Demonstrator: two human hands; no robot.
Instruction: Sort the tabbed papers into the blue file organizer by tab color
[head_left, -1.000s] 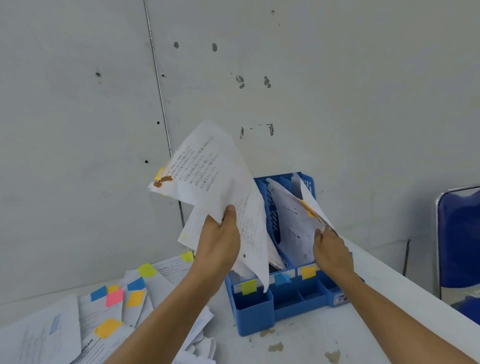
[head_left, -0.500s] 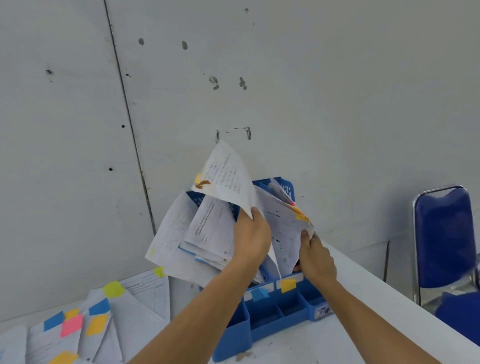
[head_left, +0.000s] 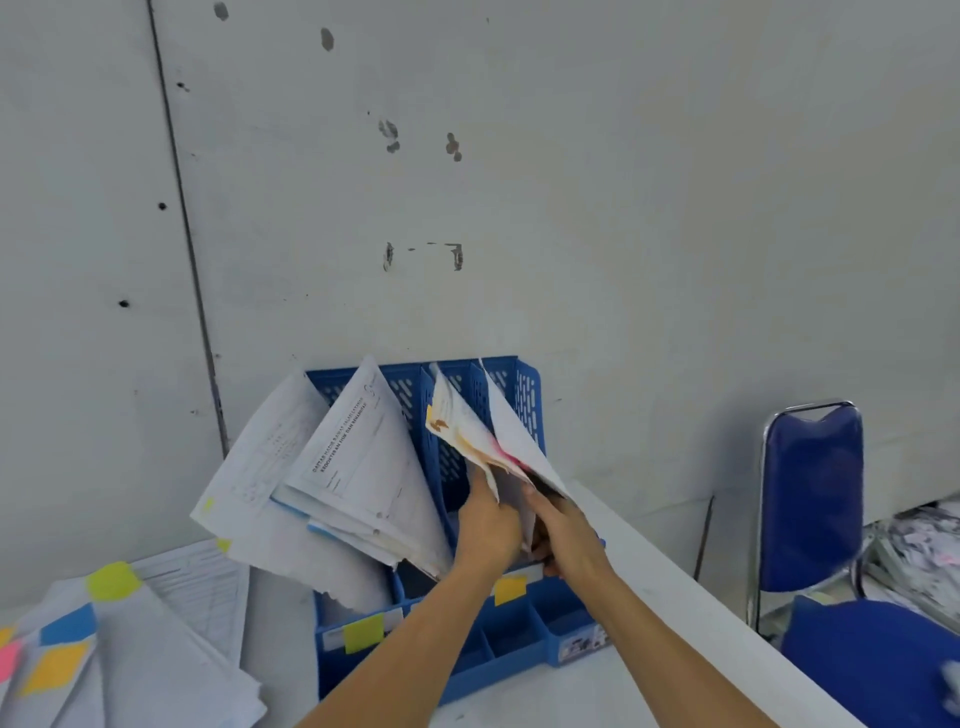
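Both hands are up at the blue file organizer (head_left: 524, 642), which stands on the white tabletop (head_left: 670, 587) against the grey wall.

- Left hand (head_left: 485, 525): my fingers grasp the lower edge of a yellow-tabbed sheet (head_left: 457, 428), thumb lying up along it. The sheet carries a brown stain near its tab and stands tilted in the organizer's right-hand slots.
- Right hand (head_left: 569, 538): just right of the left and almost touching it. The thumb pinches a white sheet (head_left: 511, 434) that rises right beside the yellow-tabbed one. The fingertips behind the paper are hidden.
- Which of the right-hand slots each sheet sits in, I cannot tell.
- Filed papers (head_left: 358, 467) fan out of the organizer's left slots, leaning leftward past its side wall.
- On the organizer's front lip there is a yellow-green label (head_left: 363, 631) toward the left and an orange-yellow label (head_left: 510, 590) under my left wrist.
- The unsorted pile of tabbed papers (head_left: 135, 654) lies flat on the tabletop left of the organizer, with green, blue, orange and pink tabs showing.
- A blue chair (head_left: 810, 493) stands off the tabletop's edge, well right of the organizer.
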